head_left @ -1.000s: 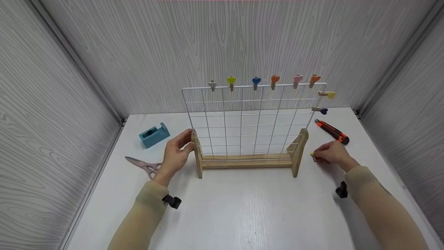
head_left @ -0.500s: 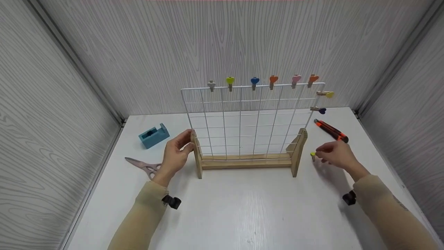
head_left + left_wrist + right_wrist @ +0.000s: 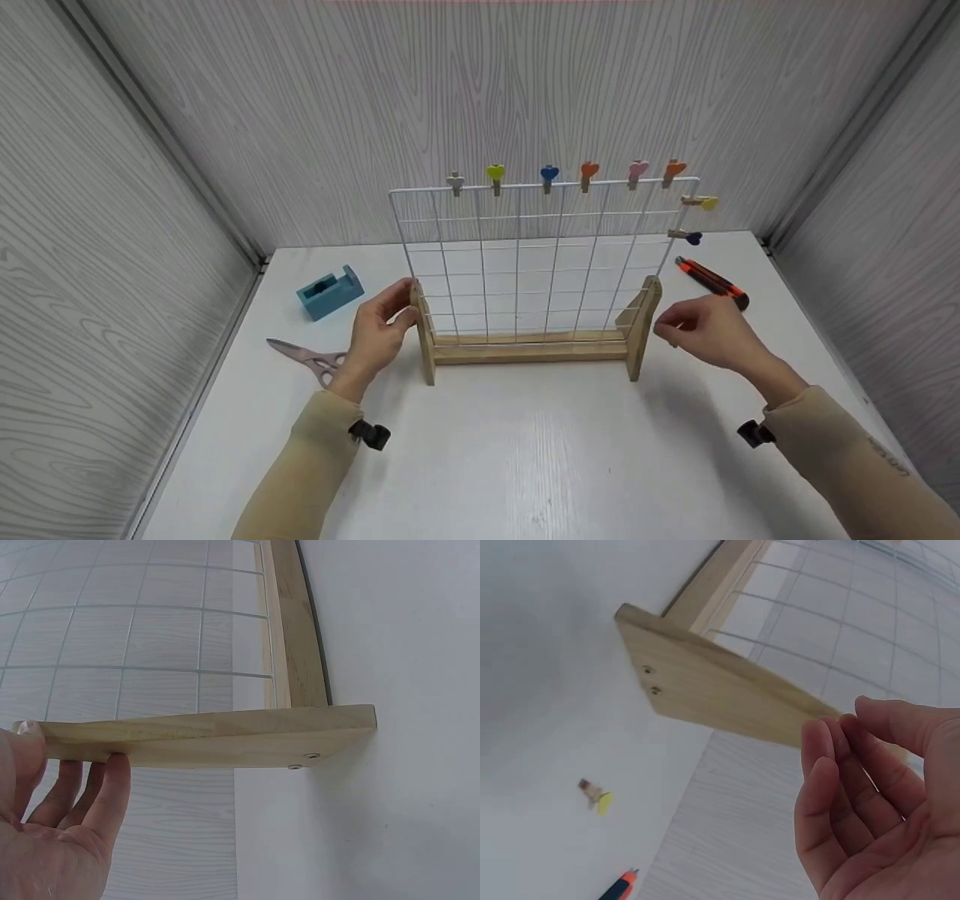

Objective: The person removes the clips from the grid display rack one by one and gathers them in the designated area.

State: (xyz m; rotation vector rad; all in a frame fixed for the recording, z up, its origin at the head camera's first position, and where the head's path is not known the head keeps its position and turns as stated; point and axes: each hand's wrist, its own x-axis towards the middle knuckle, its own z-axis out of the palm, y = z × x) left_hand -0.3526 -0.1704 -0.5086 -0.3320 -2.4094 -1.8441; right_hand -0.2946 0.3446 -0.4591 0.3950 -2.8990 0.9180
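A white wire grid (image 3: 517,259) stands upright in a wooden stand (image 3: 531,352). My left hand (image 3: 379,334) grips the stand's left side panel (image 3: 202,736), thumb on the edge and fingertips against its outer face. Several small wooden clothespins with coloured hearts line the grid's top wire, such as the blue one (image 3: 549,178); a yellow one (image 3: 701,202) and a dark blue one (image 3: 686,237) sit on the right wire. My right hand (image 3: 709,334), loosely curled and holding nothing, hovers beside the right panel (image 3: 720,682). A yellow clothespin (image 3: 596,796) lies loose on the table, hidden in the head view.
Behind my right hand lies an orange and black utility knife (image 3: 712,281). Scissors (image 3: 311,358) lie left of my left hand, with a teal tape dispenser (image 3: 330,292) further back. Patterned panels (image 3: 480,90) enclose the white table (image 3: 517,457) at the back and sides.
My right hand has let go of the yellow clothespin on the table, drawn back, then moved left toward the stand's right panel. My left hand keeps its grip.
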